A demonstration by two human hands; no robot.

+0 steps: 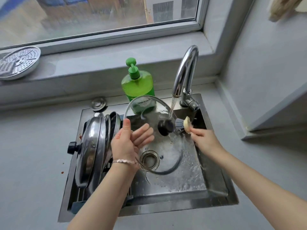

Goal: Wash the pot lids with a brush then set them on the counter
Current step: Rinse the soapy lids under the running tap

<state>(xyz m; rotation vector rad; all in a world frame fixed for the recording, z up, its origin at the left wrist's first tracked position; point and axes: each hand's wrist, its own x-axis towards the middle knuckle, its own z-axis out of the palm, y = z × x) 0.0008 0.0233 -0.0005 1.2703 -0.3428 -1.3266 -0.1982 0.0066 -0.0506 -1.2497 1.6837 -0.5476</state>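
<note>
A clear glass pot lid (pixel 167 155) with a black knob (pixel 165 127) is held tilted over the steel sink (pixel 214 178), under running water. My left hand (pixel 129 140) supports its left rim, thumb up and fingers straight against the glass. My right hand (pixel 203 138) grips a brush with a pale handle and grey bristles (pixel 182 125), the bristles beside the knob. Several steel lids (pixel 89 151) stand on edge in a rack at the sink's left side.
A chrome tap (pixel 186 75) runs at the back right of the sink. A green soap bottle (pixel 137 82) stands behind the lid. A perforated steel plate (pixel 18 62) lies on the window ledge. Grey counter (pixel 33 163) surrounds the sink.
</note>
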